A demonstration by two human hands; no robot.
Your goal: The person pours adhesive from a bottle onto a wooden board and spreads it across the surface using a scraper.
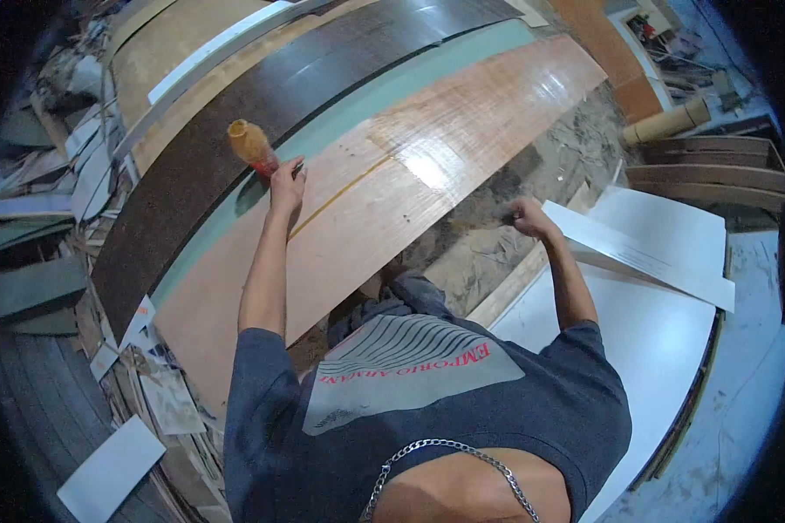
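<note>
My left hand (286,187) is closed at the red end of a yellow-brown bottle (252,146), above the long boards. A small dark piece sticks out by its fingertips. Below lies a light wooden board (358,205) with a thin yellow-brown line (344,193) running along part of its surface. My right hand (529,218) is closed over the floor, between this board and the white panels. Something dark and blurred shows at its fingers; I cannot make out what it is.
A teal board (323,131) and a dark brown board (201,148) lie beyond the light one. White panels (624,327) lie to my right. Wood offcuts (161,383) clutter the left, and a cardboard tube (667,122) lies at the right. Debris covers the floor (545,152).
</note>
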